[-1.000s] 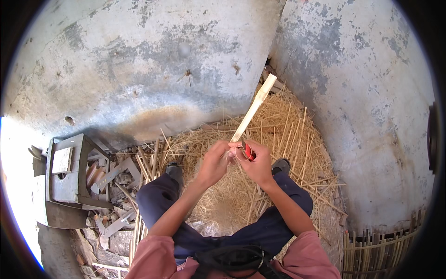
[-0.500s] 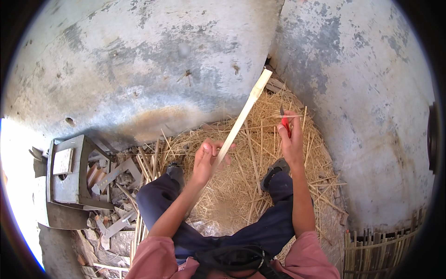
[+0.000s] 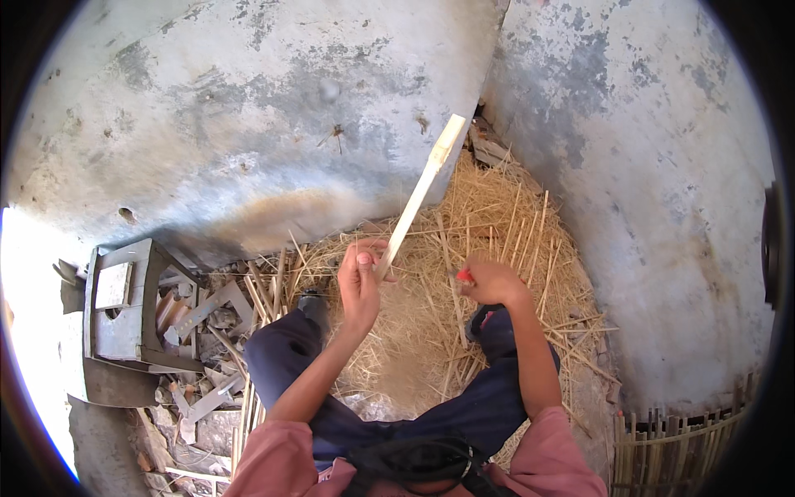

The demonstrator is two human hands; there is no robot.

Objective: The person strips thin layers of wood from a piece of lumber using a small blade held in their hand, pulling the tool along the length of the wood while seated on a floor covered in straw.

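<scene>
My left hand (image 3: pixel 361 280) grips the lower end of a long pale bamboo strip (image 3: pixel 420 195), which slants up and to the right against the grey wall. My right hand (image 3: pixel 492 282) is closed on a small tool with a red handle (image 3: pixel 464 275), held apart from the strip, low over the straw at my right knee. Its blade is hidden from view. Both forearms come up from my dark trousers (image 3: pixel 281 364), and I sit over a heap of straw and thin bamboo slivers (image 3: pixel 489 224).
A grey wooden stool or box (image 3: pixel 124 302) stands at the left among scrap wood and metal pieces (image 3: pixel 203 306). Stained plaster walls (image 3: pixel 248 108) meet in a corner behind the straw. A woven bamboo panel (image 3: pixel 671 439) lies at the lower right.
My right hand with the red-handled tool left the strip, swung out right, then dropped toward my right knee. My left hand kept hold of the strip, which stayed slanted.
</scene>
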